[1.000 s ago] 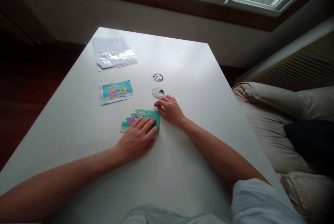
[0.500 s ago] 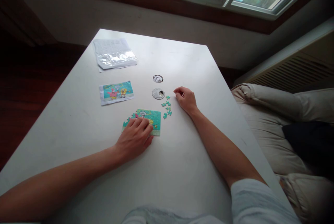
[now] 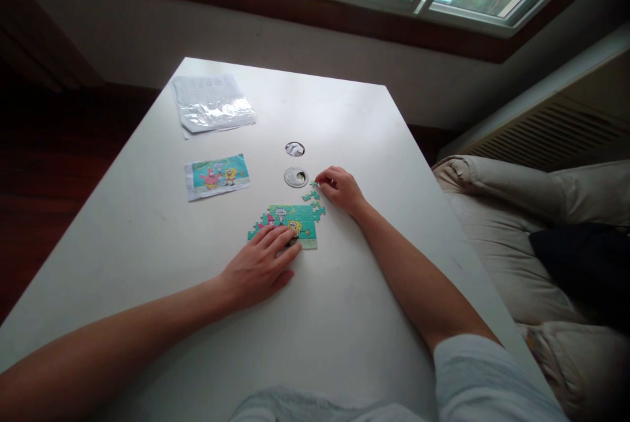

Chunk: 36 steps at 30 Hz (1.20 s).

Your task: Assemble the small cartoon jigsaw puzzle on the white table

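My left hand (image 3: 260, 261) lies with its fingers stretched over the lower part of a partly assembled jigsaw puzzle (image 3: 306, 218). The puzzle shows cartoon figures on a green ground; its left edge is jagged, and my fingers hide some of it. At the puzzle's upper right corner lie several loose green puzzle pieces (image 3: 311, 196), some touching or close to its right edge. Just above them, my right hand (image 3: 343, 190) has thumb and forefinger pinched at a small puzzle piece (image 3: 314, 184), which is partly covered by the fingertips.
A picture sheet (image 3: 219, 176) with the same cartoon figures lies left of the puzzle. Behind it are papers in a clear plastic sleeve (image 3: 214, 104). Two round cable holes (image 3: 295, 177) are set in the white table (image 3: 344, 317). To the right stands a beige sofa (image 3: 485, 225).
The puzzle has slid to the right under my left hand, up to the loose pieces. My right hand has moved left and its fingertips have come onto the top loose piece.
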Motion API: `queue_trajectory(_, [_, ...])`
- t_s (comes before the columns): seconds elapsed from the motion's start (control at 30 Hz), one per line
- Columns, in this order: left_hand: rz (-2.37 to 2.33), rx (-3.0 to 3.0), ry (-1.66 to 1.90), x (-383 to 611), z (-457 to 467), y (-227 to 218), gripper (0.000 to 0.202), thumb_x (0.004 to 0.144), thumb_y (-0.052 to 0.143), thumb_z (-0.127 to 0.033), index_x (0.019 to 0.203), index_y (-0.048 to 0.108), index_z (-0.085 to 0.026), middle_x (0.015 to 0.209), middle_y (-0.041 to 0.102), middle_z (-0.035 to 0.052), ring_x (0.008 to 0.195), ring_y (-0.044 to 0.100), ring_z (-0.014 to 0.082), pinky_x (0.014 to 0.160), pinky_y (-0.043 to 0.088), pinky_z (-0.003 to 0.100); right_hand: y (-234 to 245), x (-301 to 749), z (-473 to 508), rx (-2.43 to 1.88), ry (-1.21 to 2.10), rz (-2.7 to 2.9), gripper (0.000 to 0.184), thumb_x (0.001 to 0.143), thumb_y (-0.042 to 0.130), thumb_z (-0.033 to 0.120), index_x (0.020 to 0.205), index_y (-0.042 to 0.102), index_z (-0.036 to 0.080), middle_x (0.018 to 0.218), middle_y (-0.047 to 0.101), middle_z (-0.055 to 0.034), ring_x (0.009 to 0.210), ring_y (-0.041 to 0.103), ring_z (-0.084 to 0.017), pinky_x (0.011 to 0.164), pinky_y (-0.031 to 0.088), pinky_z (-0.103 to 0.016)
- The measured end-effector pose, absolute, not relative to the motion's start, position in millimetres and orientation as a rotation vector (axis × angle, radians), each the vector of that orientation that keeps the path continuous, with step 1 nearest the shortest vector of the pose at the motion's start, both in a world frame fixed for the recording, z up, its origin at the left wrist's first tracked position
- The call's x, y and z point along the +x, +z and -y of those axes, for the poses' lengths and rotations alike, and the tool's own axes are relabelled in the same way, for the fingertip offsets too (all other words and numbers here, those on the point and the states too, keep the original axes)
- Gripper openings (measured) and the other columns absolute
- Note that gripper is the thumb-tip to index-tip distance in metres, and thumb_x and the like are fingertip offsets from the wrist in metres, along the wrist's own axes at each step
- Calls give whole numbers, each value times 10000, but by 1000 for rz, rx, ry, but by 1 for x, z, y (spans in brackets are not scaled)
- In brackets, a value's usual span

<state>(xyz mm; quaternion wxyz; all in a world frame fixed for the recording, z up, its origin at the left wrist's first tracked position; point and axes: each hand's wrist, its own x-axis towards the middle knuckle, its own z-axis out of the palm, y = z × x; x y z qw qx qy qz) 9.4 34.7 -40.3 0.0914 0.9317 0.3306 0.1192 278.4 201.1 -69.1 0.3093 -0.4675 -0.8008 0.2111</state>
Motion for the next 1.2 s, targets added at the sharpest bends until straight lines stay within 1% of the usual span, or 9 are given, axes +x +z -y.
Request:
queue_trajectory(0.1, [-988, 2778, 356, 9, -35, -41, 433, 973, 548, -291, 1386, 529, -161, 1512, 472, 167, 1410, 416, 333, 1209, 316, 557, -57, 283, -199, -1270, 595, 2189, 146, 829, 560, 158, 879, 692, 197, 852, 628, -40, 773, 533, -176, 729, 424, -302])
queue_trajectory(0.2, [-976, 2795, 376, 8, -34, -39, 404, 979, 531, -281, 1366, 542, -164, 1485, 502, 156, 1375, 451, 324, 1182, 355, 539, -33, 288, -190, -1290, 608, 2324, 80, 843, 598, 215, 902, 648, 195, 859, 597, -29, 744, 515, -156, 702, 393, -282])
queue_trajectory(0.3, [-975, 2811, 390, 9, -31, -36, 334, 983, 517, -257, 1298, 579, -167, 1390, 575, 142, 1285, 517, 308, 1106, 429, 500, -10, 288, -177, -1248, 757, 2570, 163, 839, 667, 315, 952, 627, 205, 851, 576, -13, 714, 484, -143, 667, 356, -262])
queue_trajectory(0.37, [-995, 2816, 387, 10, -28, -34, 300, 976, 531, -253, 1257, 596, -169, 1344, 600, 140, 1233, 543, 303, 1055, 458, 486, -2, 285, -170, -1240, 868, 2708, 213, 819, 698, 336, 982, 636, 213, 847, 585, -9, 716, 485, -144, 658, 337, -256])
queue_trajectory(0.63, [-1047, 2830, 328, 14, -23, -34, 299, 960, 550, -241, 1246, 594, -163, 1378, 569, 157, 1234, 535, 322, 1069, 426, 522, -18, 280, -170, -1201, 867, 2684, 210, 830, 653, 212, 1040, 653, 227, 862, 589, -6, 720, 501, -143, 652, 346, -244])
queue_trajectory(0.8, [-1057, 2824, 315, 13, -24, -34, 291, 966, 531, -234, 1241, 593, -162, 1369, 567, 159, 1229, 533, 321, 1079, 420, 533, -21, 283, -173, -1204, 779, 2610, 254, 871, 550, 132, 1057, 684, 241, 891, 587, -17, 722, 522, -135, 686, 374, -242])
queue_trajectory(0.93, [-1054, 2822, 308, 12, -24, -34, 299, 973, 521, -237, 1256, 586, -168, 1381, 559, 155, 1239, 531, 318, 1092, 412, 536, -21, 286, -174, -1268, 682, 2603, 127, 869, 630, 215, 990, 666, 224, 835, 585, -3, 695, 510, -133, 651, 345, -245])
queue_trajectory(1.03, [-1039, 2818, 333, 12, -25, -34, 293, 975, 517, -239, 1252, 587, -171, 1366, 570, 153, 1240, 536, 314, 1095, 413, 532, -23, 286, -176, -1317, 620, 2623, 135, 847, 708, 310, 927, 647, 220, 818, 592, 0, 699, 508, -140, 633, 325, -251])
queue_trajectory(1.2, [-982, 2831, 341, 11, -26, -35, 283, 987, 500, -235, 1245, 588, -158, 1349, 581, 154, 1252, 543, 300, 1124, 399, 520, -29, 285, -176, -1347, 524, 2568, 83, 883, 620, 206, 953, 661, 222, 874, 617, -22, 745, 536, -152, 684, 358, -263])
